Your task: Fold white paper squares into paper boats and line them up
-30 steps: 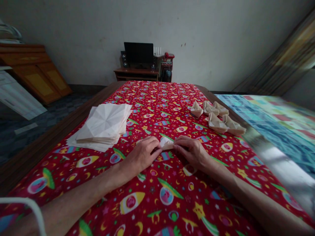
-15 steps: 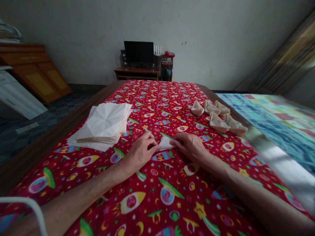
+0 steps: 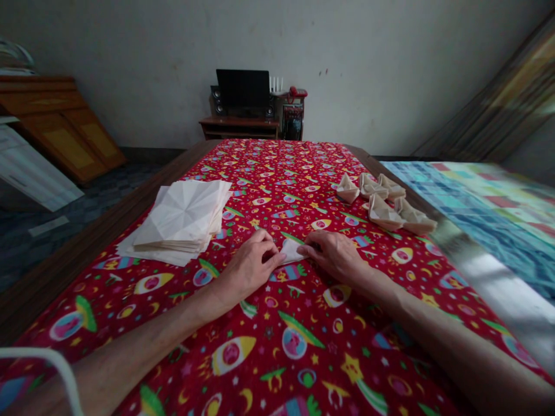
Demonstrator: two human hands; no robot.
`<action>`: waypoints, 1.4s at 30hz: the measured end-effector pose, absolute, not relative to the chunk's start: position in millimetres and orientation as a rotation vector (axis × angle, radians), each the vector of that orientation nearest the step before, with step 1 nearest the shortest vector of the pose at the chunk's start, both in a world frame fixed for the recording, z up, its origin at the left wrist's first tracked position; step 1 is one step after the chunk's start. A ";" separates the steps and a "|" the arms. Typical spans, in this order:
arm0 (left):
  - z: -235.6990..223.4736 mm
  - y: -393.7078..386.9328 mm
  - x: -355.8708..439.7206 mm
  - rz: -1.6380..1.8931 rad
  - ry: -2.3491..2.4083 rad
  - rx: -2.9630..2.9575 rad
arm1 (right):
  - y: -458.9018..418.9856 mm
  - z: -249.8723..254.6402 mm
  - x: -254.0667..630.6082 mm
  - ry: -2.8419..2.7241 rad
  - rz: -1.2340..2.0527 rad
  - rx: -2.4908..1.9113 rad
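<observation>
**"What sits between the hands?"**

"A small folded piece of cream paper (image 3: 291, 252), lying on the red rocket-print cloth (image 3: 303, 173), right in the gap between the two grips."

**"How do the grips stand?"**

"Both are closed in on it. The left grip (image 3: 251, 267) has its fingers (image 3: 269, 252) curled over the paper's left end, and the right grip (image 3: 332, 256) presses its fingertips (image 3: 302, 250) on the right end. The thumbs are hard to make out."

**"What lies nearest?"**

"Ahead and to the left of the left grip, near it, is a stack of creased paper sheets (image 3: 182, 216), with a loose sheet (image 3: 147, 253) under its front edge."

**"And past the right grip?"**

"Five folded paper boats (image 3: 381, 202) sit ahead of it in a loose cluster, close to the cloth's right edge."

**"Anything farther out?"**

"The wooden edge of the table (image 3: 108, 254) runs along the left. Straight ahead, well beyond the grips, a dark monitor (image 3: 243, 88) stands between two speakers (image 3: 218, 100) on a low wooden stand (image 3: 238, 124)."
</observation>
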State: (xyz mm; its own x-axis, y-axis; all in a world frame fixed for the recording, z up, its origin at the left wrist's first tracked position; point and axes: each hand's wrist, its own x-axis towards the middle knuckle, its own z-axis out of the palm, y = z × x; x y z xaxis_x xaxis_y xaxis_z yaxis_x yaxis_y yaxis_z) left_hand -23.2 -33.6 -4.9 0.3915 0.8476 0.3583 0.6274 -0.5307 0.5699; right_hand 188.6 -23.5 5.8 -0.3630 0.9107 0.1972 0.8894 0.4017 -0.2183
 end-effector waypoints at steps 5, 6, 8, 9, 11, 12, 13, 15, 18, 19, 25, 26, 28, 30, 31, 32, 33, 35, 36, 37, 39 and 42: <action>-8.8 -33.1 -19.5 0.835 1.345 2.385 | -24.1 5.1 186.6 -2.378 0.061 -1.583; -9.0 -33.6 -19.0 0.819 1.353 2.402 | -24.1 5.2 186.3 -2.375 0.051 -1.591; -8.4 -34.8 -18.0 0.786 1.368 2.437 | -24.1 5.7 185.8 -2.371 0.047 -1.598; -7.7 -35.5 -17.6 0.783 1.378 2.453 | -24.1 6.2 185.6 -2.370 0.053 -1.599; -5.6 -37.0 -17.0 0.798 1.388 2.500 | -24.1 7.2 185.5 -2.372 0.074 -1.603; -4.4 -37.6 -16.8 0.809 1.389 2.540 | -24.1 7.5 185.5 -2.373 0.082 -1.606; -3.5 -38.3 -16.7 0.814 1.388 2.593 | -24.1 7.5 185.5 -2.370 0.083 -1.609; -2.7 -39.4 -16.8 0.779 1.341 2.741 | -24.3 6.0 186.1 -2.365 0.076 -1.596; -5.6 -40.6 -18.8 0.652 1.106 2.956 | -24.7 0.6 187.8 -2.347 0.042 -1.530; -7.1 -41.0 -20.0 0.604 1.033 2.992 | -24.9 -1.5 188.5 -2.344 0.036 -1.495; -4.6 -45.7 -28.7 0.344 1.004 2.954 | -26.4 -7.4 192.5 -2.338 0.039 -1.371; -2.5 -46.4 -29.7 0.321 1.002 2.945 | -26.8 -7.4 193.5 -2.336 0.033 -1.375; 1.1 -47.4 -31.4 0.296 1.007 2.933 | -27.7 -7.5 195.8 -2.340 0.020 -1.368; 3.0 -47.6 -32.8 0.296 1.021 2.921 | -29.0 -7.5 197.6 -2.344 -0.004 -1.356; 3.4 -47.5 -33.6 0.296 1.023 2.915 | -29.6 -7.4 198.0 -2.345 -0.017 -1.354; 3.4 -47.3 -34.4 0.294 1.022 2.910 | -30.1 -7.1 198.3 -2.344 -0.025 -1.361; 3.4 -47.1 -35.3 0.291 1.017 2.906 | -30.6 -6.7 198.4 -2.342 -0.025 -1.377; 3.3 -46.9 -37.2 0.284 1.012 2.898 | -31.0 -5.6 198.8 -2.342 -0.005 -1.428; 3.4 -47.0 -38.1 0.280 1.013 2.893 | -31.0 -5.2 199.5 -2.341 0.010 -1.456; 3.6 -47.1 -39.0 0.282 1.019 2.887 | -30.8 -5.0 200.6 -2.341 0.022 -1.480; 4.0 -47.6 -40.3 0.291 1.028 2.877 | -30.5 -5.1 203.6 -2.347 0.037 -1.497; 4.2 -48.0 -40.4 0.292 1.025 2.867 | -30.6 -6.2 207.2 -2.349 0.051 -1.490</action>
